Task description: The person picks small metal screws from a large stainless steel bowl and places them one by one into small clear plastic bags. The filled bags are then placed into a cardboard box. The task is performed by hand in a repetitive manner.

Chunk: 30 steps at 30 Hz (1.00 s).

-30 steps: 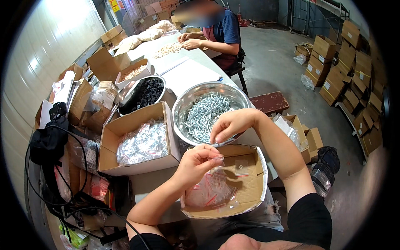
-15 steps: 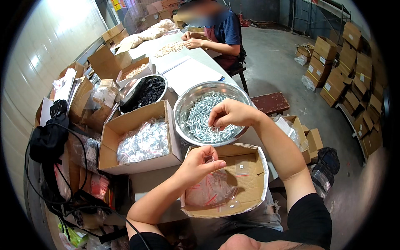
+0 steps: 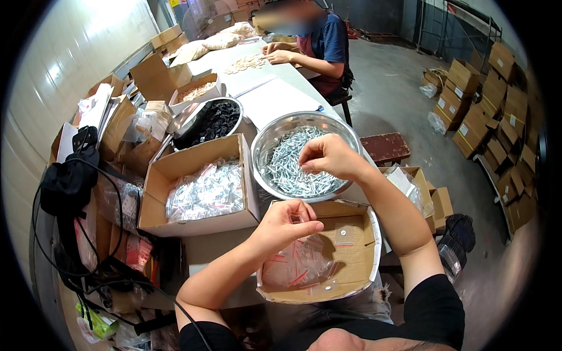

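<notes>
My right hand is above a steel bowl full of small silver screws. Its thumb and fingers are pinched together; what they hold, if anything, is too small to make out. My left hand is curled closed over the left side of a shallow cardboard tray, with a bit of clear plastic, seemingly a small bag, between thumb and fingers. In the tray lie clear zip bags with red strips. Two flat bags, one at the upper right, each hold a small white round piece.
Left of the bowl stands a carton of filled clear bags. Behind it are a metal container of black parts and a box of beige pieces. Across the table a person handles beige pieces. A brown stool and stacked cartons stand right.
My right hand has risen slightly off the screws, its fingers still pinched. My left hand stays closed over the tray. The whole view has shifted a little.
</notes>
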### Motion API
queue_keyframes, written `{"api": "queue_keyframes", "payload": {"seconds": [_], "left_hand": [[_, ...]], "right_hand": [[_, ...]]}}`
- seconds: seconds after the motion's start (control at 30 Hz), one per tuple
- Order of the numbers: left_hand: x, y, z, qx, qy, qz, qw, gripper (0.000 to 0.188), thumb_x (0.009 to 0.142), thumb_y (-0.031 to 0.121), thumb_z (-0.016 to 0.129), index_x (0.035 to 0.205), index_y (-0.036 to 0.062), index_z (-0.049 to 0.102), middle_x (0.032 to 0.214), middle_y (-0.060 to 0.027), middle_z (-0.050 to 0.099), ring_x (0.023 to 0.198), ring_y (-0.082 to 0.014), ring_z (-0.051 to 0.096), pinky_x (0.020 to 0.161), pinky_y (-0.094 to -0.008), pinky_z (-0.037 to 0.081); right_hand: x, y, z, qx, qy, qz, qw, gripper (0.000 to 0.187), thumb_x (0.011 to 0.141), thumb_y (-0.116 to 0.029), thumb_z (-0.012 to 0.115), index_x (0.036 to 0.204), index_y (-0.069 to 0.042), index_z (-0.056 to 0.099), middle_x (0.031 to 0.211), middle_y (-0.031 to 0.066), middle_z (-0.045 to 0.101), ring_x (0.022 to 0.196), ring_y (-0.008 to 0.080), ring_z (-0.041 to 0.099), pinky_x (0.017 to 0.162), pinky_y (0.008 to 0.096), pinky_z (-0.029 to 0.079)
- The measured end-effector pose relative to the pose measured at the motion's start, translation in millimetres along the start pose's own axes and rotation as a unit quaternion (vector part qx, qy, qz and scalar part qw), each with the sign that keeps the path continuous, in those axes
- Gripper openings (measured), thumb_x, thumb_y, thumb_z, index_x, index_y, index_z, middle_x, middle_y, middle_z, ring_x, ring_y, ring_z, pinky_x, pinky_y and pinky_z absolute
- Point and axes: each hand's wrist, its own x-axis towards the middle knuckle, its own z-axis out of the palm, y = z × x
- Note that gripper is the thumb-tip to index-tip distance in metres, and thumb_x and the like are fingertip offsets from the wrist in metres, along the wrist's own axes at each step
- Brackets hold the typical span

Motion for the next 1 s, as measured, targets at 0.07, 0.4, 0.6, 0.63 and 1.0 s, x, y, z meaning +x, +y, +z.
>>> {"api": "queue_keyframes", "payload": {"seconds": [0.07, 0.4, 0.6, 0.63, 1.0], "left_hand": [[1.0, -2.3, -4.3, 0.028, -0.013, -0.013, 0.999, 0.027, 0.08, 0.008, 0.076, 0.068, 0.0067, 0.052, 0.076, -0.0011, 0.059, 0.072, -0.0074, 0.055, 0.065, -0.0224, 0.044], [0.1, 1.6, -6.0, 0.045, 0.015, -0.065, 0.997, 0.026, 0.079, 0.01, 0.078, 0.074, 0.0085, 0.052, 0.073, 0.0032, 0.057, 0.068, -0.004, 0.051, 0.062, -0.0196, 0.04], [1.2, 2.0, -4.2, -0.048, 0.007, -0.065, 0.997, 0.019, 0.077, 0.006, 0.077, 0.083, 0.0061, 0.059, 0.078, 0.0031, 0.059, 0.073, -0.0052, 0.054, 0.068, -0.0214, 0.043], [1.9, 2.6, -2.5, -0.057, 0.004, -0.059, 0.997, 0.019, 0.077, 0.005, 0.077, 0.085, 0.0052, 0.06, 0.079, 0.0027, 0.059, 0.074, -0.0057, 0.054, 0.069, -0.0223, 0.043], [-2.6, 11.1, 7.2, -0.118, 0.01, -0.044, 0.992, 0.042, 0.074, 0.0, 0.077, 0.11, 0.0065, 0.058, 0.097, -0.0022, 0.06, 0.087, -0.0107, 0.057, 0.076, -0.026, 0.047]], "right_hand": [[-1.4, -2.8, 0.6, -0.033, 0.028, -0.011, 0.999, 0.007, 0.077, 0.004, 0.068, 0.084, 0.003, 0.068, 0.074, 0.0048, 0.067, 0.069, 0.0085, 0.062, 0.062, 0.023, 0.05], [-15.1, -32.1, -2.9, 0.192, -0.117, 0.003, 0.974, 0.014, 0.076, 0.007, 0.068, 0.089, 0.002, 0.067, 0.085, 0.0072, 0.069, 0.08, 0.0112, 0.065, 0.074, 0.0235, 0.053], [-30.4, -49.2, 11.1, 0.069, -0.157, -0.078, 0.982, 0.013, 0.075, 0.005, 0.067, 0.087, -0.001, 0.067, 0.081, 0.0056, 0.069, 0.075, 0.0094, 0.064, 0.069, 0.0247, 0.051], [-33.4, -53.3, 13.3, 0.019, -0.15, -0.086, 0.985, 0.013, 0.075, 0.005, 0.067, 0.086, -0.002, 0.067, 0.08, 0.0056, 0.069, 0.074, 0.0092, 0.063, 0.068, 0.0251, 0.051], [-41.6, -61.6, 24.5, -0.075, -0.13, -0.246, 0.958, 0.01, 0.074, -0.002, 0.068, 0.083, -0.004, 0.067, 0.072, 0.011, 0.064, 0.066, 0.0259, 0.064, 0.062, 0.0315, 0.05]]}}
